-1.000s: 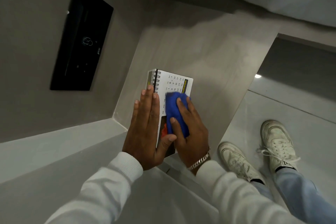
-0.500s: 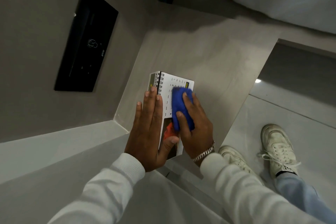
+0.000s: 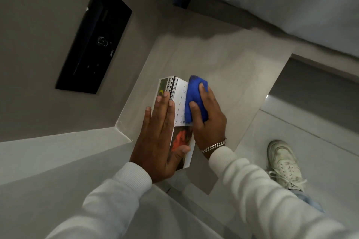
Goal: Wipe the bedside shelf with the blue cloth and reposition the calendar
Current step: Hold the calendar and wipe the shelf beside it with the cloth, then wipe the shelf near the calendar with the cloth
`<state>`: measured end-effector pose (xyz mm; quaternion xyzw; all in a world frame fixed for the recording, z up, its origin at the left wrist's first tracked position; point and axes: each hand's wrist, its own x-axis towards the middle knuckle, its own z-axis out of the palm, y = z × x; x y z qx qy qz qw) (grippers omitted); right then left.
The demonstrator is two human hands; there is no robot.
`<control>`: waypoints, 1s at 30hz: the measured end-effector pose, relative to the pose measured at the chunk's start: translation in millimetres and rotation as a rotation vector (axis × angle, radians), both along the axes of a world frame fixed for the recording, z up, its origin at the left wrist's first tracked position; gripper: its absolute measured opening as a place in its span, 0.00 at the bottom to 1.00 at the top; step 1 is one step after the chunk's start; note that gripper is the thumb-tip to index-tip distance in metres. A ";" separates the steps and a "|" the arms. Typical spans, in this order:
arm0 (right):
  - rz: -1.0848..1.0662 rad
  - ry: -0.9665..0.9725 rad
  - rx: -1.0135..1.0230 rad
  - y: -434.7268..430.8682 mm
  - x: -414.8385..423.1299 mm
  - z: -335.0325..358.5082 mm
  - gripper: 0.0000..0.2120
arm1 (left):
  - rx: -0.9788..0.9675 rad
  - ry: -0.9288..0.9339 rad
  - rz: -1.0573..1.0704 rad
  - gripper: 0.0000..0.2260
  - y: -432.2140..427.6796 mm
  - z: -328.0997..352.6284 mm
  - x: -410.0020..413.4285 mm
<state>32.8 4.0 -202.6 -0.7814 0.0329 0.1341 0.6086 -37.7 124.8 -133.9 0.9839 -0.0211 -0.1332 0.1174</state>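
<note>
Cloth: the right hand (image 3: 208, 120) is squeezing the blue cloth (image 3: 195, 101) and has been sliding it up the calendar (image 3: 181, 102).
Calendar: sitting on the bedside shelf (image 3: 223, 60), the flat, open left hand (image 3: 159, 137) still steadying it.
Meaning: calendar is getting dusted; shelf probably comes next.

The calendar (image 3: 179, 102) shows small blurred date figures; the black wall panel (image 3: 93, 38) bears an unreadable white symbol.

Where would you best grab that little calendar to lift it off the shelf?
Probably by its two long edges, from above. The calendar lies on the shelf with its spiral binding at the far end, so pinch across the middle, clear of the wire. The left hand already rests flat along one long edge; the right hand holds the blue cloth.
</note>
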 end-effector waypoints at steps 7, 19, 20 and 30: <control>0.293 0.043 -0.103 -36.9 -10.3 7.5 0.22 | 0.078 -0.005 -0.020 0.38 -1.7 5.6 -0.2; 0.844 -0.559 -0.742 -101.1 147.0 12.2 0.21 | 0.355 -0.038 0.053 0.36 -14.6 12.7 3.3; 0.918 -0.556 -0.831 -100.2 154.6 5.7 0.22 | 0.370 -0.049 0.076 0.36 -18.0 11.6 2.0; 1.061 -0.412 -1.099 -90.1 147.1 7.9 0.39 | 0.134 -0.279 0.868 0.31 -78.5 15.0 -35.6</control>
